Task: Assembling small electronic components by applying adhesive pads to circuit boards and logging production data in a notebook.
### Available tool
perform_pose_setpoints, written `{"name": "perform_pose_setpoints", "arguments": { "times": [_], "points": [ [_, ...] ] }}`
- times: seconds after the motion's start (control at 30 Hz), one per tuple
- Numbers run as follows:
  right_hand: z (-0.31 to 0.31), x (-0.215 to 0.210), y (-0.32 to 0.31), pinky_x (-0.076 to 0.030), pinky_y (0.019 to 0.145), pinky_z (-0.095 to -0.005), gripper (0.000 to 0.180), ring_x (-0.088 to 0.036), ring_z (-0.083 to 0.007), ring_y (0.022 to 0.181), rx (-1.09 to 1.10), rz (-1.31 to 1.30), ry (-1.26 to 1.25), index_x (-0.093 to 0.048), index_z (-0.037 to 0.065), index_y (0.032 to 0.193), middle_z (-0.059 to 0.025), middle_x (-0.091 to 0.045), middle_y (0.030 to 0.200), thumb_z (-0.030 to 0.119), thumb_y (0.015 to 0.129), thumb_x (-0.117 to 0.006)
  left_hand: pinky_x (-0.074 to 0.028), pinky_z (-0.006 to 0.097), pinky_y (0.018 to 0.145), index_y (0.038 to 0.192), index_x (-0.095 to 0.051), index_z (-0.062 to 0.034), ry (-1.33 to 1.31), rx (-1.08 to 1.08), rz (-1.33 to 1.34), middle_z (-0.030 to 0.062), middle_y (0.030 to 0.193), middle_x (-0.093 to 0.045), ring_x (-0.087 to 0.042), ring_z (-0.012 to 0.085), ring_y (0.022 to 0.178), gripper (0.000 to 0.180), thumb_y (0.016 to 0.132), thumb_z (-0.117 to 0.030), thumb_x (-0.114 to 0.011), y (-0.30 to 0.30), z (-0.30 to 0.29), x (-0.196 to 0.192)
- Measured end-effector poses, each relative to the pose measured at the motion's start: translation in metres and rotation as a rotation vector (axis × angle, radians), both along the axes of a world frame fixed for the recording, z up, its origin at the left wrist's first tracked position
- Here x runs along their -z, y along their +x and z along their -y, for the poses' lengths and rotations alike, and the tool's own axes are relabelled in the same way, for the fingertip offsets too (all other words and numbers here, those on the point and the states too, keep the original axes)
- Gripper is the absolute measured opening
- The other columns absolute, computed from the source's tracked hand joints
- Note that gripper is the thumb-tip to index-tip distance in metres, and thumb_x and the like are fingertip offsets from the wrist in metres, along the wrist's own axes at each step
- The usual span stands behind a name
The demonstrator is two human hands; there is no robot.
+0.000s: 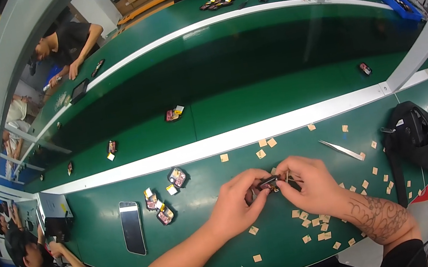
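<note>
Over the near green table, my left hand (238, 202) pinches a small dark part (268, 181) with a black edge and some reddish detail. From the other side my right hand (308, 184) closes its fingertips on the same part. A second dark piece shows under the right fingers, too covered to name. Small tan square pieces (316, 222) lie scattered around and below my right hand. To the left of my hands sit black-rimmed electronic modules (165, 215) with yellow-and-white tabs. Tweezers (342, 150) rest beyond my right hand.
A phone (132, 228) lies at left, near a white-and-black box (56, 212). On the right is a black bag (415, 134). Past a white rail (200, 151), a green belt (253, 98) carries several modules. Co-workers sit across and at both sides; grey posts (425, 44) frame the bench.
</note>
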State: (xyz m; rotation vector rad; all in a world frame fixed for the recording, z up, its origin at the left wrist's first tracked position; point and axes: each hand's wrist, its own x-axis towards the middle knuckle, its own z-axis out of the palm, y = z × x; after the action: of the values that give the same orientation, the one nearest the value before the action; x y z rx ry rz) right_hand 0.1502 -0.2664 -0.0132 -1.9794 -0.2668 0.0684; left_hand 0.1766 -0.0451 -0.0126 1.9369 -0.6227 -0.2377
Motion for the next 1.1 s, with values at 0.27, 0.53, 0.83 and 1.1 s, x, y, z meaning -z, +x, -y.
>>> {"name": "perform_pose_setpoints", "arguments": {
  "times": [0.27,0.53,0.83,1.1],
  "points": [
    [0.008,0.011,-0.002,-0.058,0.068,-0.0429,0.026,-0.074,-0.0337,0.08,-0.022,0.182,-0.086,-0.064,0.006,0.118,-0.0134,-0.071,0.103,0.008,0.094,-0.074,-0.047,0.027,0.058,0.11,-0.062,0.0001,0.046,-0.036,0.032,0.0118,0.094,-0.074,-0.062,0.0137,0.064,0.018,0.096,0.007,-0.07,0.003,0.012,0.001],
    [0.009,0.013,0.003,-0.058,0.072,-0.0475,0.024,-0.07,-0.0374,0.081,0.114,0.357,-0.094,-0.063,0.006,0.125,-0.014,-0.061,0.106,0.019,0.105,-0.067,-0.055,0.038,0.071,0.116,-0.065,0.0005,0.256,-0.1,0.324,0.0162,0.094,-0.072,-0.069,0.0268,0.074,0.022,0.095,0.005,-0.067,0.101,0.02,0.003],
    [0.018,0.016,0.003,-0.057,0.07,-0.0473,0.013,-0.07,-0.0409,0.082,0.088,0.374,-0.065,-0.066,0.006,0.115,-0.0148,-0.067,0.103,0.007,0.105,-0.059,-0.051,0.053,0.107,0.117,-0.073,-0.0077,0.534,-0.101,0.61,0.0235,0.123,-0.064,-0.061,0.0461,0.121,0.023,0.095,-0.014,-0.074,0.19,0.033,0.018],
    [0.013,0.013,0.005,-0.056,0.066,-0.0464,0.012,-0.069,-0.0371,0.075,-0.003,0.356,-0.059,-0.066,0.006,0.114,-0.0113,-0.067,0.091,0.007,0.105,-0.059,-0.05,0.053,0.113,0.151,-0.056,-0.0116,0.894,-0.293,0.431,0.0222,0.143,-0.054,-0.055,0.044,0.133,0.069,0.088,-0.019,-0.084,0.199,-0.06,0.01]
  ]
}}
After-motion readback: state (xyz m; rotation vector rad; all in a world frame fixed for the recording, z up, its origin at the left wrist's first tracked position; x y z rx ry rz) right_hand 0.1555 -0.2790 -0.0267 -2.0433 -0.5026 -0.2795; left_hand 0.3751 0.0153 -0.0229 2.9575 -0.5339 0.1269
